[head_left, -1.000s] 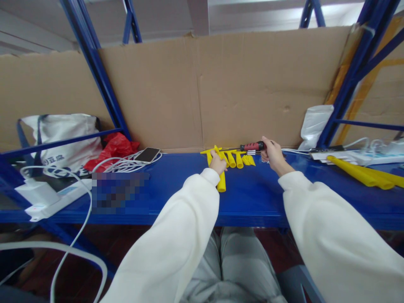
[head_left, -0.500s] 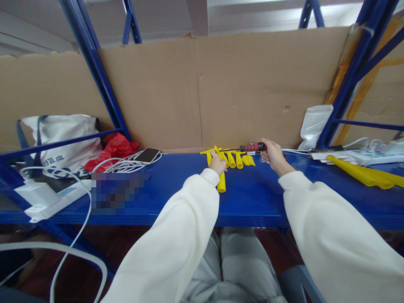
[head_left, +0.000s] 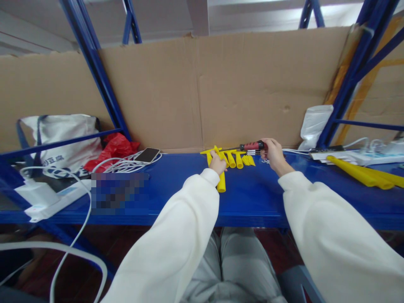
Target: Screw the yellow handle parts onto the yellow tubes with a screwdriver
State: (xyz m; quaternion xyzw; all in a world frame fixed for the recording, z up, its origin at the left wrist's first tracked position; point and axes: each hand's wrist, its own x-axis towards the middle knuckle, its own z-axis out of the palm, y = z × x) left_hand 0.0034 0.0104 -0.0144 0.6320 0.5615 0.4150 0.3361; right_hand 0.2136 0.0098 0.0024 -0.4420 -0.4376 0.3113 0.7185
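Observation:
My left hand (head_left: 217, 163) is closed around a yellow plastic tube piece (head_left: 221, 184), whose lower end sticks out toward me. From the right, a screwdriver (head_left: 252, 146) with a red and black handle lies almost level, its thin shaft reaching to the yellow part at my left fingers. The tip is too small to make out. My right hand (head_left: 274, 154) grips the handle's end. Several shorter yellow pieces (head_left: 235, 160) lie in a row between the hands, beside small flat yellow parts (head_left: 248, 160). Tiny shiny pieces (head_left: 265, 160) sit under my right fingers.
Behind the blue shelf top (head_left: 176, 185) stands a cardboard wall (head_left: 158, 97). A phone (head_left: 147, 155), coiled white cable, red plastic bag (head_left: 115, 149) and power strip (head_left: 59, 202) are on the left. Long yellow tubes (head_left: 360, 172) and a white pouch (head_left: 315, 126) are on the right.
My right hand has shifted its fingers around the screwdriver handle, and the handle looks slightly turned. The left hand and the yellow tube piece stay where they were.

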